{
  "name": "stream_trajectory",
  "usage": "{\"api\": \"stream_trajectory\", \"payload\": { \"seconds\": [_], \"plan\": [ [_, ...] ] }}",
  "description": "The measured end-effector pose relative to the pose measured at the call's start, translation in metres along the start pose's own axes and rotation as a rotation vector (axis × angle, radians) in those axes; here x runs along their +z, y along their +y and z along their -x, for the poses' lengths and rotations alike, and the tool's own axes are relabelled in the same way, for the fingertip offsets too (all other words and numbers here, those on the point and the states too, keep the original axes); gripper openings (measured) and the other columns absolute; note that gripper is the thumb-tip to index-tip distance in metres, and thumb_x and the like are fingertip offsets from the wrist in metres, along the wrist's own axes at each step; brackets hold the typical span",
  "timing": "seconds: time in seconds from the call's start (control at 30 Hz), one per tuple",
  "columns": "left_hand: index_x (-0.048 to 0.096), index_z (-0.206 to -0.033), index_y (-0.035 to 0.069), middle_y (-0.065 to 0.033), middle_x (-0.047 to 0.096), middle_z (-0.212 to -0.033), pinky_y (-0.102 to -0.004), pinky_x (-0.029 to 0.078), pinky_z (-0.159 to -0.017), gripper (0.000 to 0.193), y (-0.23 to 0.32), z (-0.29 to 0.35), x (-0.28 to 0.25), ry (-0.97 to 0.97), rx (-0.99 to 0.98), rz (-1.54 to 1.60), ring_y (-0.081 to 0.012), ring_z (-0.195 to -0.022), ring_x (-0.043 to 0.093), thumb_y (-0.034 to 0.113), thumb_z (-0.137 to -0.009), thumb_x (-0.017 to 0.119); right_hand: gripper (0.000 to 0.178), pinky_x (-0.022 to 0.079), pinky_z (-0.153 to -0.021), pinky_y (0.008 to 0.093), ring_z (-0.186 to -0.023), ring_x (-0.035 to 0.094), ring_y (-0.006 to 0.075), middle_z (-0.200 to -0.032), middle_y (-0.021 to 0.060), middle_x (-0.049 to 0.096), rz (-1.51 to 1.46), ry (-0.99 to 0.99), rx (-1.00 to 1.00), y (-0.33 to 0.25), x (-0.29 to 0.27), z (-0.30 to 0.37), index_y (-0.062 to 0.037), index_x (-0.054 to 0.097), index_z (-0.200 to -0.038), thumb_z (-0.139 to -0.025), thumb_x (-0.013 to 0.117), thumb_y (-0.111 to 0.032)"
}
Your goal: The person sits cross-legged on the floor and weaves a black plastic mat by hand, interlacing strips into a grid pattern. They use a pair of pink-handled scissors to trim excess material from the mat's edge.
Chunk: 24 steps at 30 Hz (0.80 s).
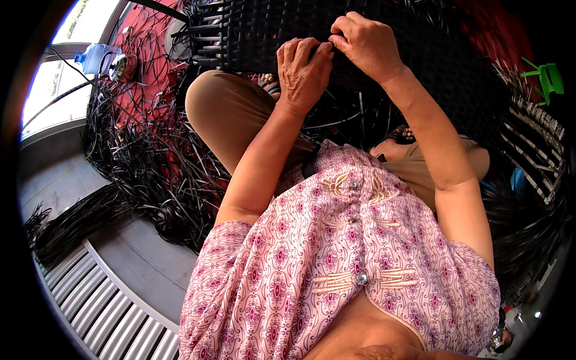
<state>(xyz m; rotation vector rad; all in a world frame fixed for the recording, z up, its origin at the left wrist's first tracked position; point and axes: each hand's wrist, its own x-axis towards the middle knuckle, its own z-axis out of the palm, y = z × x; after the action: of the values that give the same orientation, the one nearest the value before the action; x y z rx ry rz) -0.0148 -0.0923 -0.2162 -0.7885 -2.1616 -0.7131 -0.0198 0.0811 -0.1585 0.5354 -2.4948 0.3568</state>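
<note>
A black woven panel (258, 27) of flat plastic strips lies across my knees' far side, its near edge under my fingers. My left hand (304, 75) is closed, the fingers curled over that near edge. Close beside it on the right, my right hand (369, 48) is pinched, thumb against the bent fingers. The two hands' fingertips nearly meet. Whatever the right fingers pinch is hidden against the black weave. At the panel's left end, pale bars of its frame (207, 39) show between the strips.
Loose black strips (156, 156) lie in tangled heaps on the red floor to my left. A bundle of strips (84, 219) rests near a slatted grey metal bench (114, 306). A blue clear water jug (96, 58) stands far left, a green plastic stool (547, 81) far right.
</note>
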Motion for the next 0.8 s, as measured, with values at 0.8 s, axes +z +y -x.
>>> {"api": "stream_trajectory", "payload": {
  "seconds": [0.8],
  "plan": [
    [0.07, -0.109, 0.007, -0.0079, 0.062, -0.112, -0.0441, 0.043, -0.097, 0.025, -0.003, 0.007, 0.005, 0.035, 0.013, 0.058, -0.03, -0.108, 0.057, 0.012, -0.085, 0.072, 0.004, 0.057, -0.068, 0.0308, -0.075, 0.069, 0.0191, -0.08, 0.002, 0.061, 0.047, 0.006, -0.213, 0.0, 0.012, -0.007, -0.0151, 0.07, -0.086, -0.083, 0.074, -0.016]
  ]
}}
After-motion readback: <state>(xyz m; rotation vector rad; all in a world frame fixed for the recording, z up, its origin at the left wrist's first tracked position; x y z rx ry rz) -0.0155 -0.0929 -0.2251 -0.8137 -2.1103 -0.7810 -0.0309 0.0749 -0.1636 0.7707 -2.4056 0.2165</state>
